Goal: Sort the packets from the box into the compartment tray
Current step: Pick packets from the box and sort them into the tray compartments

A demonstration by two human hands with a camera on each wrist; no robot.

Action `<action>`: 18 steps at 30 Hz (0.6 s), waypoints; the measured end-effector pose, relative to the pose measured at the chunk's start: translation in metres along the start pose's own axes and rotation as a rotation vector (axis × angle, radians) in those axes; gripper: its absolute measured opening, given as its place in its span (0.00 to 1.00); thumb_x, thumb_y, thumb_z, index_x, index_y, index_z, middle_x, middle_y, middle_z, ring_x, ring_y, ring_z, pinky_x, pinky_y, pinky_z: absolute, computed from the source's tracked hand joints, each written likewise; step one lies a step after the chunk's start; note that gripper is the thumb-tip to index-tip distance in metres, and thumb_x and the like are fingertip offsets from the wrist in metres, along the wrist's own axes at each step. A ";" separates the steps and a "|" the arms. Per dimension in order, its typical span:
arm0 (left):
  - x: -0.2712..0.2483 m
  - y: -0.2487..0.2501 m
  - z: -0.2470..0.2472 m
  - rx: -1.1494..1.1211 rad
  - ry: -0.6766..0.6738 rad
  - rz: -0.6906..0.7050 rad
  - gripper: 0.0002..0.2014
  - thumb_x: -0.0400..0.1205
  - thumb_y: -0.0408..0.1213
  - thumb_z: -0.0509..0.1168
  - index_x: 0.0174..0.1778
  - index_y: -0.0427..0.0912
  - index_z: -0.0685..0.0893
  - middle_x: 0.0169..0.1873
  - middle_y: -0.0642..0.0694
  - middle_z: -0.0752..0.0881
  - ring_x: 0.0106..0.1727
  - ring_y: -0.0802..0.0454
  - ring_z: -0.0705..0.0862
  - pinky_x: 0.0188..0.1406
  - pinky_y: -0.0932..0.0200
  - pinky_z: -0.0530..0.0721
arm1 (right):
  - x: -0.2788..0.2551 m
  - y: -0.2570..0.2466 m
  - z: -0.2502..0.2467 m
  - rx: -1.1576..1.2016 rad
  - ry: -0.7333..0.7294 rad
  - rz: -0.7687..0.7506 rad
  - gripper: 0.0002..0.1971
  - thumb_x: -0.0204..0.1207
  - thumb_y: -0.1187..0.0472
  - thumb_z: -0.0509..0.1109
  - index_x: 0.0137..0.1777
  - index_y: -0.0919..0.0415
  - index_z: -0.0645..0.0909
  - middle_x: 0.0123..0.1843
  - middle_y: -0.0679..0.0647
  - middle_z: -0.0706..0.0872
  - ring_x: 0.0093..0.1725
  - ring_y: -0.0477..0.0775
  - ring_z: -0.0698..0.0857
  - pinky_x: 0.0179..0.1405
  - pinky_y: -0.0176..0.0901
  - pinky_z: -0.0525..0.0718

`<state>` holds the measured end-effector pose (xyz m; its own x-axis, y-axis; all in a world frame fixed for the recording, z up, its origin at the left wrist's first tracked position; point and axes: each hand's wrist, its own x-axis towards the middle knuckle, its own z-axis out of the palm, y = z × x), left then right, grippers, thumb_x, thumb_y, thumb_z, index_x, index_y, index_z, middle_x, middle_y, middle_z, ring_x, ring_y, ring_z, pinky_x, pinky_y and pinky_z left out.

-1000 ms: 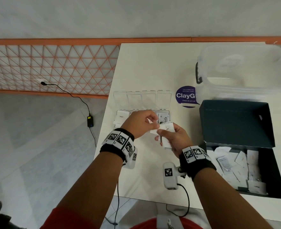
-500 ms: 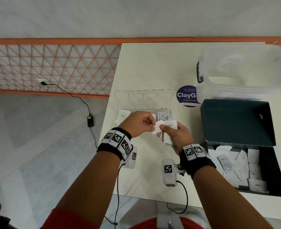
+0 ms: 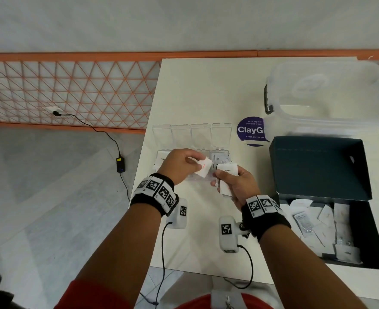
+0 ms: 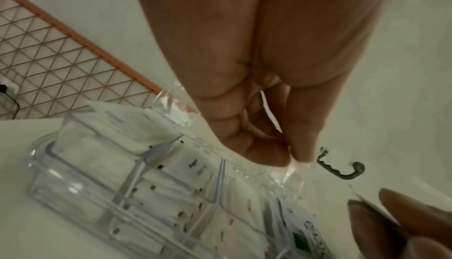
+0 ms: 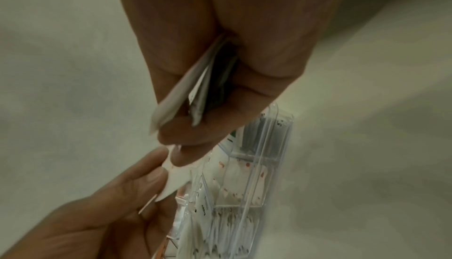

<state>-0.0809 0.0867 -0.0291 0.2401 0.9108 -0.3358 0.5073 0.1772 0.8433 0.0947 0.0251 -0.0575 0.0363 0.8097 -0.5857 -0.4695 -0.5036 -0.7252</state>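
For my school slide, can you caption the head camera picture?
Left hand pinches a white red-lettered packet above the clear compartment tray; right hand holds more white packets.

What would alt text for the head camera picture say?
A person's left hand pinches a white packet with red print above a clear compartment tray, while the right hand grips several more packets. A dark box of packets lies open at right.

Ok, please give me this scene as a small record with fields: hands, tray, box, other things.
left hand: pinches a white packet with red print above the tray
right hand: holds several white paper packets, top one reads Pepper
clear plastic compartment tray: lids open, packets inside
dark cardboard box: open, packets left inside
other: clear plastic tub; purple round sticker
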 end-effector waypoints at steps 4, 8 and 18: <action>0.011 -0.011 0.008 0.058 0.130 -0.068 0.15 0.73 0.28 0.73 0.51 0.52 0.88 0.45 0.52 0.88 0.39 0.65 0.85 0.32 0.79 0.77 | 0.002 -0.004 -0.004 0.006 0.016 0.004 0.07 0.74 0.74 0.74 0.50 0.67 0.83 0.38 0.61 0.90 0.30 0.57 0.88 0.23 0.41 0.82; 0.023 -0.015 0.021 0.271 0.132 -0.068 0.14 0.75 0.29 0.73 0.56 0.46 0.87 0.54 0.49 0.84 0.50 0.54 0.84 0.48 0.63 0.83 | 0.005 -0.006 -0.006 0.004 0.022 0.012 0.07 0.75 0.73 0.74 0.51 0.66 0.83 0.40 0.64 0.89 0.31 0.58 0.87 0.24 0.42 0.82; 0.029 -0.017 0.024 0.667 0.019 0.030 0.15 0.80 0.32 0.68 0.63 0.43 0.84 0.62 0.46 0.75 0.60 0.47 0.79 0.60 0.56 0.78 | 0.010 -0.008 -0.009 0.145 -0.020 0.133 0.11 0.81 0.65 0.59 0.57 0.67 0.80 0.40 0.64 0.89 0.33 0.66 0.88 0.25 0.44 0.84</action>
<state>-0.0628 0.1007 -0.0632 0.2504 0.9194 -0.3034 0.9053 -0.1113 0.4100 0.1065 0.0346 -0.0604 -0.0515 0.7453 -0.6647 -0.5911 -0.5592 -0.5812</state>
